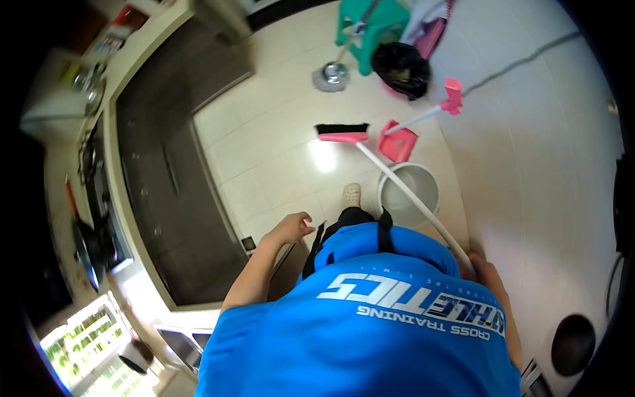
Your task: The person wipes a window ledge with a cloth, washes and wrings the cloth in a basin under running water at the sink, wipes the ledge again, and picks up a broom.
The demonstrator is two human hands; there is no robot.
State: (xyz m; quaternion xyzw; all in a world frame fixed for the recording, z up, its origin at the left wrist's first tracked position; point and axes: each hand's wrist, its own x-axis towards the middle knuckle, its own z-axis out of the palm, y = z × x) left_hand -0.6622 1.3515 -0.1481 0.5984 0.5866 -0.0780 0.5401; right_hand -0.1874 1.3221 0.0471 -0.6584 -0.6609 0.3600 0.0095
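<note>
My right hand [488,272] is at my right side, wrapped round the upper end of the white handle of a broom [405,185]; my torso partly hides its fingers. The broom's pink head with black bristles [342,131] rests on the tiled floor ahead of my foot. My left hand [293,228] hangs free beside my waist, fingers loosely bent and apart, holding nothing. Just beyond the broom head, to the right, lies a pink dustpan [398,141] with a white handle and pink grip. A pale bucket [410,188] stands under the broom handle.
Dark cabinets [172,165] and a counter with a stove [99,192] run along the left. Ahead are a mop [333,74], a green stool [370,33] and a black-lined trash bin [402,69]. A tiled wall [529,159] borders the right.
</note>
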